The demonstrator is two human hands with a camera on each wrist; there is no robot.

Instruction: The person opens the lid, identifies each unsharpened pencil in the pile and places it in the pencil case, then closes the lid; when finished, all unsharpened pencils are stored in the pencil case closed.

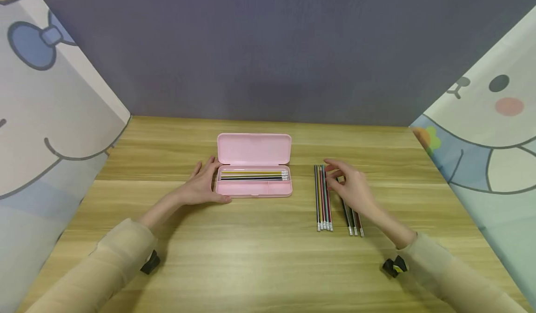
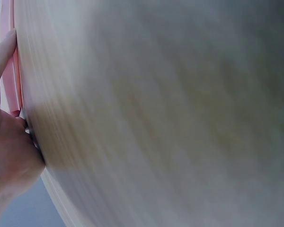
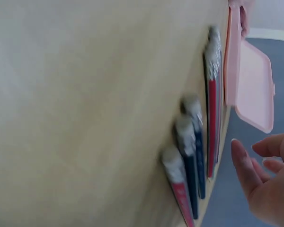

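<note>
A pink pencil case (image 1: 254,188) lies on the table with its lid (image 1: 254,149) raised at the back. Several pencils (image 1: 251,176) lie side by side in its long rear compartment. My left hand (image 1: 201,187) touches the case's left end, thumb along the front edge and fingers spread toward the back corner. My right hand (image 1: 353,187) hovers over loose pencils, thumb and fingertips apart with nothing between them, as the right wrist view shows. Beneath its fingertips is a row of several pencils (image 1: 322,203); a smaller group of three (image 1: 353,222) lies partly hidden under the hand.
The wooden table (image 1: 251,257) ends at a dark grey wall (image 1: 268,62) behind the case. Cartoon-printed panels (image 1: 67,103) stand at both sides. The case's two smaller front compartments hold nothing visible.
</note>
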